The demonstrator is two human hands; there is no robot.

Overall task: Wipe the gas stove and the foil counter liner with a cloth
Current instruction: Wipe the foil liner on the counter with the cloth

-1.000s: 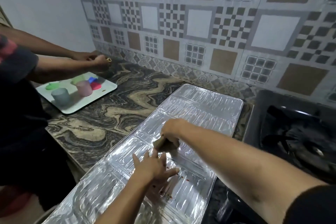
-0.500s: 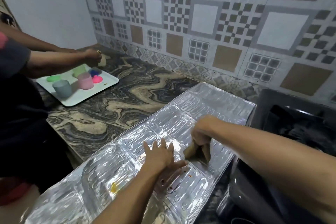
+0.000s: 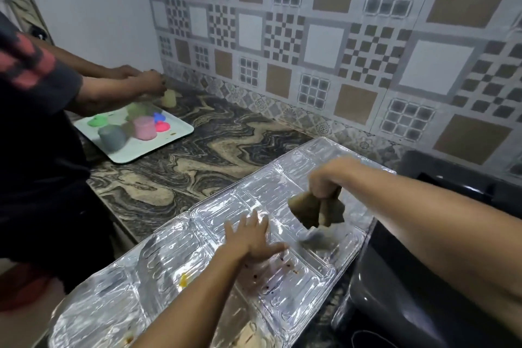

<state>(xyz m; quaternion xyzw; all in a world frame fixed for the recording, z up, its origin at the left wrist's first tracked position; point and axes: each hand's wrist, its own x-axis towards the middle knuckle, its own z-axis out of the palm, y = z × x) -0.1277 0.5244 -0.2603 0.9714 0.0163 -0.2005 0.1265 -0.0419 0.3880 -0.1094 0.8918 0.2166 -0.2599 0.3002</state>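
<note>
The shiny foil counter liner [image 3: 175,260] stretches diagonally over the marble counter, with reddish specks and a yellow spot near its front. My left hand [image 3: 252,234] presses flat on the liner, fingers spread. My right hand [image 3: 324,179] grips a brownish cloth [image 3: 316,210] by its top, and the cloth hangs just above the liner's far part. The black gas stove [image 3: 423,291] lies to the right, partly behind my right arm.
Another person in dark clothes stands at the left, with both hands [image 3: 141,79] by a pale cup at the wall. A white tray [image 3: 175,135] with several coloured cups sits on the marble counter [image 3: 214,155]. Patterned wall tiles rise behind.
My right hand has lifted the cloth off the liner and moved it to the right and farther back. My left hand stays pressed on the foil.
</note>
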